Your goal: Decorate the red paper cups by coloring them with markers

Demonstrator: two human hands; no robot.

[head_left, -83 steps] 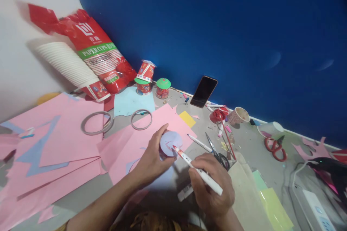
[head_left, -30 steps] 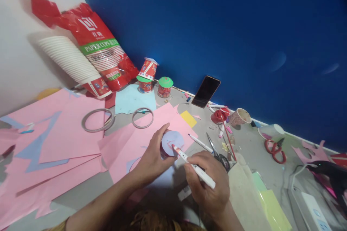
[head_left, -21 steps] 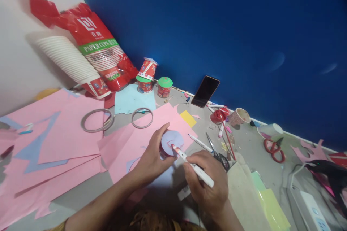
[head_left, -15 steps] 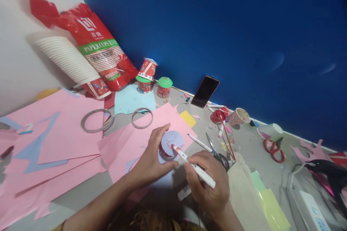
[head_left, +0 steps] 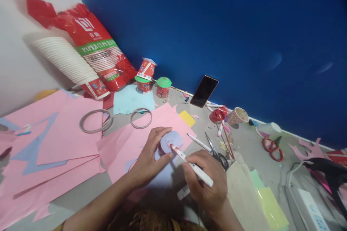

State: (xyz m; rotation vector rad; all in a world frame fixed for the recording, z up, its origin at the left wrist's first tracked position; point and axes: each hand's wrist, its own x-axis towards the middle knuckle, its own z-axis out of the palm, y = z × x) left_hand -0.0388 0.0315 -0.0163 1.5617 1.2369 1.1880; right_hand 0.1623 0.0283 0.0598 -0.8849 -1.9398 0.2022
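Observation:
My left hand (head_left: 148,160) curls around a small round piece, its fingers on the far left side and the thumb along the near side. A pale lilac paper disc (head_left: 175,139) with red marks covers its top, and a dark red side shows below; the rest is hidden. In my right hand (head_left: 210,184) is a white felt-tip marker (head_left: 199,173), its red tip touching the disc. Pink paper (head_left: 127,148) lies under and around the left hand. Close to the right hand are dark-handled scissors (head_left: 214,148) and another white marker (head_left: 199,142).
Two tape rings (head_left: 141,127) and a pile of pink sheets (head_left: 67,137) lie to the left. Behind stand small decorated cups (head_left: 163,88), a bag of paper cups (head_left: 100,54) and a phone (head_left: 204,91). Red-handled scissors (head_left: 275,153) and a power strip (head_left: 311,209) are at right.
My left thumb has slid back from the near right side of the piece, showing more of its side. The marker tip stays on the disc, which now bears slightly different red lines.

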